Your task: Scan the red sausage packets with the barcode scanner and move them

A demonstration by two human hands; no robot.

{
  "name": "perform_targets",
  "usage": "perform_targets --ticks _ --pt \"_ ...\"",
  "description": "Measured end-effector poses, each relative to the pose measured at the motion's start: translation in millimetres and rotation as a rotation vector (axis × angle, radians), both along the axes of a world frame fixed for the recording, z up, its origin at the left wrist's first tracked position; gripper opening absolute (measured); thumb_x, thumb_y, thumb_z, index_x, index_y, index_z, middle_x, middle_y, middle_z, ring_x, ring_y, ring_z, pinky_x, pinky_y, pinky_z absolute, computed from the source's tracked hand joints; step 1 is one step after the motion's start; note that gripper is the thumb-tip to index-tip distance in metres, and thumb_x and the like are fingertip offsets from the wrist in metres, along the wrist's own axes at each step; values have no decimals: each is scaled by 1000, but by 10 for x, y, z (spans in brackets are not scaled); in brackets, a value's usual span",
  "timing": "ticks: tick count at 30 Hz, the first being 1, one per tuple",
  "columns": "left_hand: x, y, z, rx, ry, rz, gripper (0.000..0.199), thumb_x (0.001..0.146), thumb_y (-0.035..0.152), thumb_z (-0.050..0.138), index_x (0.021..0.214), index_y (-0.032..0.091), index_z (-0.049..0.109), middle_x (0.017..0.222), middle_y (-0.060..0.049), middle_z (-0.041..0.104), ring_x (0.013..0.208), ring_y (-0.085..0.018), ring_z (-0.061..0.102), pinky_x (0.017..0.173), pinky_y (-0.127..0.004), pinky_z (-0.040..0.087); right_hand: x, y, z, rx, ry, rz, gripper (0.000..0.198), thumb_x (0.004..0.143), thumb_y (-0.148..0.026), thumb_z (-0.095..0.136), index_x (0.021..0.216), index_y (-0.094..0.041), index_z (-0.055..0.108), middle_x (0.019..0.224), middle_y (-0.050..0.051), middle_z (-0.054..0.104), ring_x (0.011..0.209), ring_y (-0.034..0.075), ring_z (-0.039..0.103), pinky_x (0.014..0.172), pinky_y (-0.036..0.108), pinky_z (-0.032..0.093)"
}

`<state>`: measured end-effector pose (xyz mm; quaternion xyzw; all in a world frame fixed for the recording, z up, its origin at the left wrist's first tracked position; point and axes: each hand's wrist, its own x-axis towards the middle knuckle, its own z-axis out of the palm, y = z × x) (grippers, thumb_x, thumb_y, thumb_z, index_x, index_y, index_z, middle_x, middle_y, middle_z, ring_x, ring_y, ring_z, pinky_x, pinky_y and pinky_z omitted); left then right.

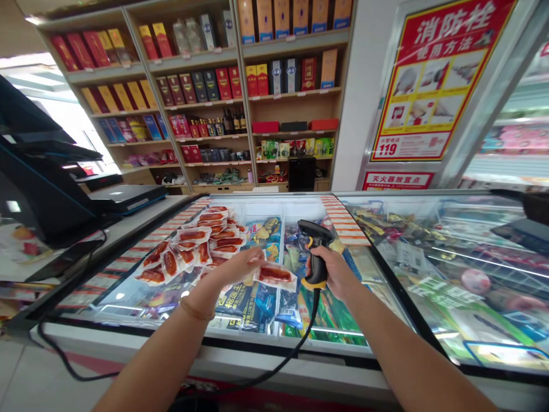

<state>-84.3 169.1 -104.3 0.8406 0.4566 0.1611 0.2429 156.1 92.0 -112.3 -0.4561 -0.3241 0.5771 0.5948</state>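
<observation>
My left hand (254, 258) pinches the left end of a clear vacuum-sealed sausage pack (277, 276), which hangs over the glass lid of a chest freezer (295, 342). Wrapped around the handle of a black and yellow barcode scanner (316, 252) is my right hand (333, 269). The scanner stands upright just right of the pack, its head tilted up, and a black cord (295, 346) runs down from it to the lower left. A pile of similar sausage packs (193, 243) lies on the glass to the left of my left hand.
Bagged frozen goods (240, 306) show through the freezer glass. A second glass-topped freezer (463, 286) adjoins on the right. On the left counter are a dark monitor (34, 171) and a flat device (128, 194). Shelves of boxes (214, 83) stand behind, beside a red sign (441, 80).
</observation>
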Motion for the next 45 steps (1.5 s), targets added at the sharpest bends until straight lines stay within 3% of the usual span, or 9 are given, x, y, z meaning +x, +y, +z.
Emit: perform_targets --ticks 4,9,14,19,24,28,33,39,45 --pt "100 130 -101 59 -17 99 19 89 35 41 84 20 51 73 0 57 72 -16 55 69 -27 43 -1 8 3 2 3 -2 19 75 -26 58 90 -15 58 54 1 62 43 15 57 42 25 47" --pt "-106 264 -164 196 48 269 17 92 33 35 93 22 48 75 -1 58 71 -18 57 71 -29 42 -17 10 30 -4 7 -1 13 76 -28 58 82 -17 55 54 0 61 42 14 57 42 24 47" --pt "36 443 -2 266 -226 397 22 90 38 41 97 20 53 85 -4 63 77 -18 61 72 -29 47 -34 1 58 -6 -7 -28 18 79 -34 58 83 -17 55 53 0 61 41 15 57 40 24 45" --pt "662 656 161 -146 -827 486 20 87 32 53 95 15 60 84 -4 66 72 -14 63 65 -25 53 -32 16 56 61 44 -138 19 76 -30 63 87 -17 54 61 0 64 52 15 65 48 24 52" --pt "984 768 -34 -458 -1210 553 11 84 23 62 75 16 63 76 -3 67 73 -13 66 70 -25 55 -47 1 60 95 70 -134 31 70 -30 67 96 -18 54 80 3 70 51 15 65 46 26 52" --pt "925 806 -188 -429 -1195 545 11 83 27 64 81 19 70 77 -1 68 79 -15 66 73 -27 55 -75 -18 32 45 -121 -95 36 69 -33 67 100 -17 58 73 2 70 43 12 58 39 22 45" --pt "834 870 -204 -412 -1222 492 12 84 26 63 82 18 72 80 -1 69 84 -15 66 79 -28 55 -105 -45 5 31 -205 -52 35 70 -37 66 96 -16 59 54 -1 62 40 13 53 40 23 43" --pt "837 873 -179 -416 -1216 506 16 84 30 66 91 17 72 85 -3 71 80 -14 68 78 -29 56 -139 -100 19 70 -255 -68 35 70 -39 66 95 -18 53 76 2 68 40 11 53 40 25 41" --pt "835 793 -136 -402 -1154 487 24 83 34 66 99 18 72 82 -3 72 76 -14 69 70 -26 55 -175 -127 -10 90 -375 -59 32 72 -42 63 90 -18 52 66 -1 64 39 11 52 41 25 40"
